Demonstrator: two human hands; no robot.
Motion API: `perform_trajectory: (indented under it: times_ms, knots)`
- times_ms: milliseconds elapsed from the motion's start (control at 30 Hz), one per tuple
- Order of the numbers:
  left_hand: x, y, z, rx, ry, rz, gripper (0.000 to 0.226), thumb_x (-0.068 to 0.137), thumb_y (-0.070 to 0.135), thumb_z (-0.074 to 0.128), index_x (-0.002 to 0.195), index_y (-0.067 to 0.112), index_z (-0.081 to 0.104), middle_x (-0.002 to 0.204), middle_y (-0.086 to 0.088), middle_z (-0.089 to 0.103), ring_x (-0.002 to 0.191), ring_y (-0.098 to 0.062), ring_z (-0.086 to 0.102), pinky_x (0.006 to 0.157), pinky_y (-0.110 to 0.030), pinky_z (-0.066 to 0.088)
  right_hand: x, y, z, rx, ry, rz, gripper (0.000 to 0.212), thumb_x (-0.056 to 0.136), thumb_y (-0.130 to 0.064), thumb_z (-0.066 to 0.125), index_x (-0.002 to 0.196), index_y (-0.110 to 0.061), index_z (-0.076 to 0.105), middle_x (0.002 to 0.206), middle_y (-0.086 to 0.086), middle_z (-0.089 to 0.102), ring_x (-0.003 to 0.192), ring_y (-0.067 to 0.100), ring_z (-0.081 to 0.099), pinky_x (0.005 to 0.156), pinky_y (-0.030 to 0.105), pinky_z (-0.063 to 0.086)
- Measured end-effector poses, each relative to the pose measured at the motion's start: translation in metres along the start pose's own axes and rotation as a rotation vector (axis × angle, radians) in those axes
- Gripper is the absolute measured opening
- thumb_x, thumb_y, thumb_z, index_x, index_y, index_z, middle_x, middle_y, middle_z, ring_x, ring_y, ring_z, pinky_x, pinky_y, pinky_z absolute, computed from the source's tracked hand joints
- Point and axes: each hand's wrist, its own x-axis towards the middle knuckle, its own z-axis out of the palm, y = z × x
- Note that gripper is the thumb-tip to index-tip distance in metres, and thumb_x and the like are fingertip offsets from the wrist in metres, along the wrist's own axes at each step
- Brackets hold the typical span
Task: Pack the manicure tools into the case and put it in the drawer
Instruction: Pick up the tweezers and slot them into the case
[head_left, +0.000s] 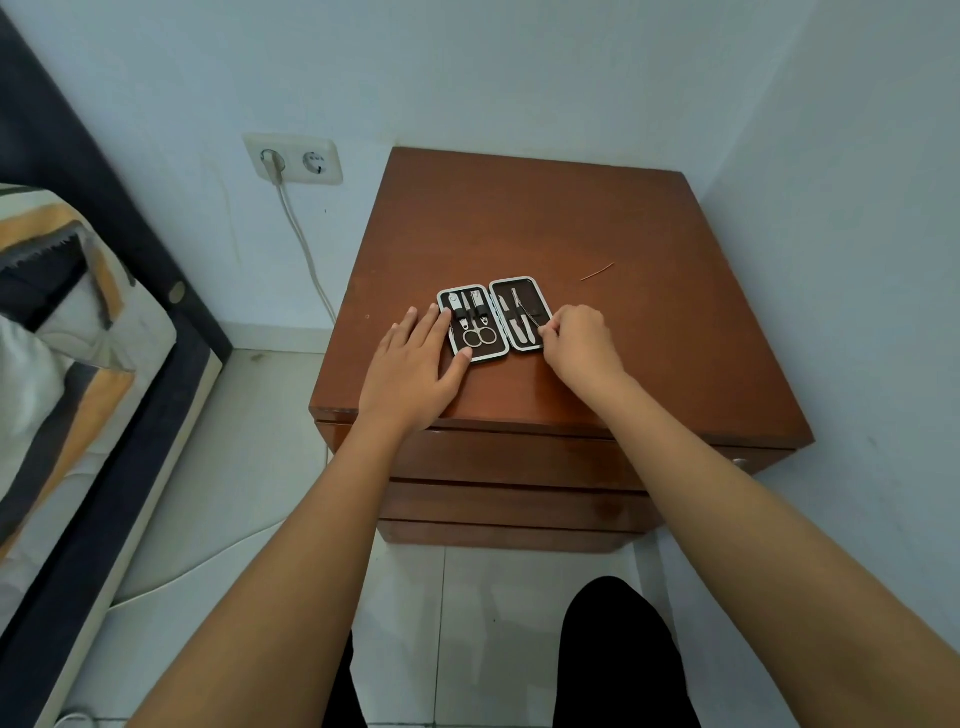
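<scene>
Left hand (415, 364), fingers spread flat, steadies the open manicure case (493, 319); right hand (582, 340) pinches a thin tool (531, 318) at its right edge.

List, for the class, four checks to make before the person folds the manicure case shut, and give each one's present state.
1. Case lies open and flat on the nightstand: ok.
2. Scissors sit under their strap: ok.
3. Thin tool at the right hand is fully seated: cannot tell.
4. Left hand steadies the case's left half: ok.
5. Drawer is open to receive it: not ok.
</scene>
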Motion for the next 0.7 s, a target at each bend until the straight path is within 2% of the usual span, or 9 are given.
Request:
perform_trajectory:
  times_ms: [67, 133, 300, 467, 567, 700]
  knots:
    - [0.0, 0.0, 0.0, 0.0, 0.0, 0.0, 0.062, 0.097, 0.051, 0.024, 0.151, 0.022, 0.015, 0.159, 0.002, 0.013, 0.148, -0.017, 0.004, 0.117, -0.032, 0.001, -0.003, 0.0, 0.0, -0.077, -0.015, -0.06, 0.025, 0.096, -0.018, 0.043, 0.106, 0.0, 0.057, 0.116, 0.018, 0.053, 0.105, 0.038, 0.054, 0.084, 0.04, 0.044]
    - [0.0, 0.0, 0.0, -0.001, 0.0, 0.001, 0.062, 0.097, 0.051, 0.024, 0.151, 0.022, 0.015, 0.159, 0.002, 0.013, 0.148, -0.016, 0.004, 0.117, -0.032, 0.001, -0.005, 0.001, -0.001, -0.144, -0.009, -0.125, 0.026, 0.097, -0.017, 0.039, 0.111, 0.0, 0.053, 0.118, 0.017, 0.05, 0.107, 0.036, 0.053, 0.084, 0.042, 0.044]
    - [0.0, 0.0, 0.0, -0.007, 0.004, 0.001, 0.061, 0.097, 0.051, 0.025, 0.151, 0.022, 0.016, 0.159, 0.002, 0.014, 0.148, -0.017, 0.005, 0.117, -0.032, 0.001, -0.011, 0.003, 0.001, -0.245, 0.055, -0.212, 0.02, 0.097, -0.009, 0.038, 0.11, -0.002, 0.05, 0.118, 0.015, 0.046, 0.108, 0.031, 0.049, 0.072, 0.037, 0.04]
    - [-0.001, 0.001, -0.001, -0.006, -0.005, -0.002, 0.062, 0.098, 0.051, 0.023, 0.151, 0.022, 0.015, 0.159, 0.002, 0.013, 0.148, -0.016, 0.004, 0.117, -0.032, 0.001, -0.017, 0.006, -0.003, -0.228, 0.096, -0.211, 0.015, 0.095, -0.006, 0.039, 0.106, -0.004, 0.049, 0.116, 0.014, 0.044, 0.106, 0.029, 0.046, 0.065, 0.035, 0.037]
    - [-0.001, 0.001, -0.001, -0.004, -0.003, -0.002, 0.062, 0.098, 0.051, 0.024, 0.151, 0.022, 0.015, 0.159, 0.002, 0.014, 0.148, -0.017, 0.004, 0.117, -0.032, 0.001, -0.02, 0.011, -0.007, -0.214, 0.091, -0.208, 0.016, 0.093, -0.002, 0.038, 0.105, -0.005, 0.048, 0.116, 0.014, 0.043, 0.104, 0.03, 0.045, 0.066, 0.035, 0.035]
    - [-0.001, 0.0, -0.001, -0.002, -0.004, -0.003, 0.062, 0.098, 0.051, 0.024, 0.151, 0.021, 0.015, 0.159, 0.001, 0.013, 0.148, -0.017, 0.004, 0.118, -0.032, 0.001, -0.019, 0.014, -0.006, -0.172, 0.065, -0.223, 0.016, 0.097, -0.009, 0.036, 0.103, -0.005, 0.049, 0.114, 0.014, 0.044, 0.102, 0.03, 0.047, 0.067, 0.035, 0.035]
